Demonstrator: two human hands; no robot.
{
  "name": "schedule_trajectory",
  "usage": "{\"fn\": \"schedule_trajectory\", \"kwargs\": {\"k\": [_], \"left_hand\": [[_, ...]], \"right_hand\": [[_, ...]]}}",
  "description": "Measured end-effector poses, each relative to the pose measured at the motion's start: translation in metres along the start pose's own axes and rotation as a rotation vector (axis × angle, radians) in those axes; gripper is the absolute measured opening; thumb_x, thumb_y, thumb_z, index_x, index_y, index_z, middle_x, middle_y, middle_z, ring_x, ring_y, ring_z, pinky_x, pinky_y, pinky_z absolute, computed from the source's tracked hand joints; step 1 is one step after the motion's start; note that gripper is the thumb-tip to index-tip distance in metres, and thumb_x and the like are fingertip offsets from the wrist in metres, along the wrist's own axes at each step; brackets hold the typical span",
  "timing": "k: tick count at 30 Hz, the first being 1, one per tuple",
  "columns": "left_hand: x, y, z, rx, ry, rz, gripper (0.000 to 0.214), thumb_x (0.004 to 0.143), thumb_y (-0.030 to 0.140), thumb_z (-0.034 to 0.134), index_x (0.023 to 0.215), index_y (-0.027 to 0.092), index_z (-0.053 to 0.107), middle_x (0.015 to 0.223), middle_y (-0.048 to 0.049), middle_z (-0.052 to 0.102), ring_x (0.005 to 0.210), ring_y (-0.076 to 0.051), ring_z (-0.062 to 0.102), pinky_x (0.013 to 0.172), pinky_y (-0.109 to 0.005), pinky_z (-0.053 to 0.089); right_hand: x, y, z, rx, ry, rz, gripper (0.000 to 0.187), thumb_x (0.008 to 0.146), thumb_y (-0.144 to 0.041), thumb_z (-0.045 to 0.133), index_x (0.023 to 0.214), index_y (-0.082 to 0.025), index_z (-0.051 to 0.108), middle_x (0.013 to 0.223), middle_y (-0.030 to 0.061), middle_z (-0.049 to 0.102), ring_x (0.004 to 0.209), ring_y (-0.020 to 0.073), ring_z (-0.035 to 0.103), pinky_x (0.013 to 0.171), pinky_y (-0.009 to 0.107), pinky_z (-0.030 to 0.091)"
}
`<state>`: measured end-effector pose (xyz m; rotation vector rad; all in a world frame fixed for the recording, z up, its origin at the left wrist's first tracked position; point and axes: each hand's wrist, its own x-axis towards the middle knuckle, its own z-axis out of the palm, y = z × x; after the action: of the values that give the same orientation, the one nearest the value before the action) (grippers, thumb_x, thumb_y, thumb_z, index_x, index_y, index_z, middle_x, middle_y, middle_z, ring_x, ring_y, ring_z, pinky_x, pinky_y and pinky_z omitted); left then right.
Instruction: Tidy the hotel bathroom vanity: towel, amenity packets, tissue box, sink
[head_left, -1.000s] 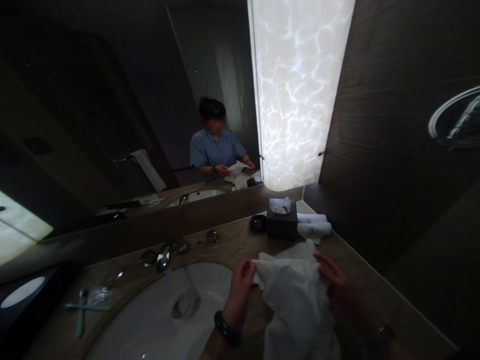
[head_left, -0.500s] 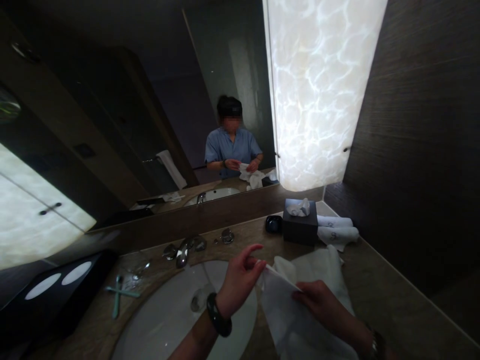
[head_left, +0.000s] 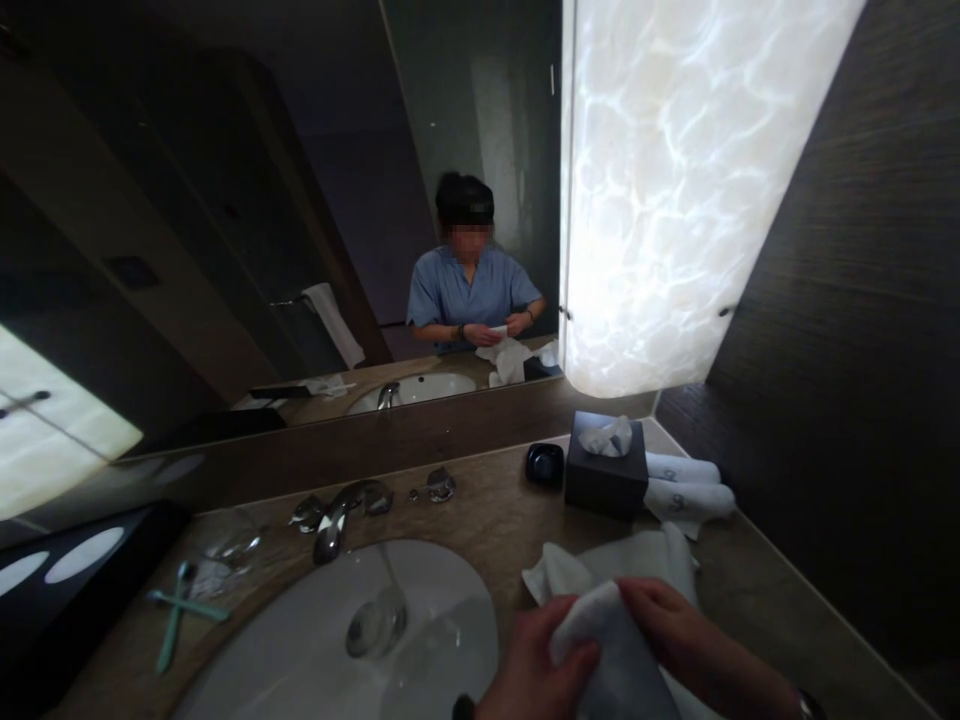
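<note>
A white cloth (head_left: 616,650), perhaps a towel, is held up between both hands at the lower right. My left hand (head_left: 536,665) is closed round its left side, thumb in front. My right hand (head_left: 675,625) pinches its upper right edge, the fingertips partly hidden behind the fabric. More crumpled white cloth (head_left: 637,560) lies on the counter just beyond the hands; whether it is one piece with the held cloth I cannot tell. Left of my hands is the white sink basin (head_left: 442,580).
Behind the cloth stand a black tissue box (head_left: 606,480), a small dark dish (head_left: 544,465) and rolled white towels (head_left: 690,495). A chrome faucet (head_left: 330,530) rises behind the basin. Crossed green toothbrushes (head_left: 176,615), a clear glass (head_left: 232,540) and a black tray (head_left: 82,600) are on the left.
Both hands have moved lower and nearer with the cloth. My left hand, earlier pinching a corner with fingers raised, now wraps round the cloth's side. The view has shifted right.
</note>
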<state>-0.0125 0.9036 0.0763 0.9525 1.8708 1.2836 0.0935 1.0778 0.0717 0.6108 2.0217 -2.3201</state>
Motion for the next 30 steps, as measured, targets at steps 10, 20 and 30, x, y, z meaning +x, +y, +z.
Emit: {"fn": "schedule_trajectory", "kwargs": {"k": [10, 20, 30], "left_hand": [[0.09, -0.02, 0.001, -0.115, 0.216, 0.003, 0.033, 0.079, 0.016, 0.056, 0.105, 0.009, 0.075, 0.106, -0.0165, 0.078, 0.1, -0.028, 0.073, 0.083, -0.036, 0.055], [0.104, -0.055, -0.029, -0.163, 0.364, -0.103, 0.031, 0.08, 0.009, 0.054, 0.103, 0.007, 0.075, 0.111, -0.0204, 0.077, 0.107, -0.03, 0.072, 0.093, -0.042, 0.057], [0.183, 0.01, -0.04, -0.009, 0.384, 0.224, 0.039, 0.08, 0.012, 0.056, 0.116, 0.013, 0.071, 0.12, -0.0136, 0.073, 0.114, -0.028, 0.064, 0.105, -0.045, 0.048]], "right_hand": [[0.032, -0.111, -0.079, -0.753, 0.502, -0.765, 0.032, 0.093, -0.05, 0.061, 0.079, -0.022, 0.068, 0.082, 0.0034, 0.071, 0.074, 0.0179, 0.066, 0.068, 0.031, 0.053], [0.123, -0.047, -0.084, -1.42, 0.449, -1.139, 0.029, 0.097, -0.009, 0.036, 0.107, -0.012, 0.063, 0.111, 0.019, 0.074, 0.102, 0.0249, 0.073, 0.085, 0.035, 0.062], [0.183, -0.112, -0.122, -0.978, 0.122, -0.396, 0.035, 0.087, -0.052, 0.049, 0.068, -0.022, 0.054, 0.063, -0.0005, 0.06, 0.061, 0.0162, 0.053, 0.061, 0.031, 0.041]]}}
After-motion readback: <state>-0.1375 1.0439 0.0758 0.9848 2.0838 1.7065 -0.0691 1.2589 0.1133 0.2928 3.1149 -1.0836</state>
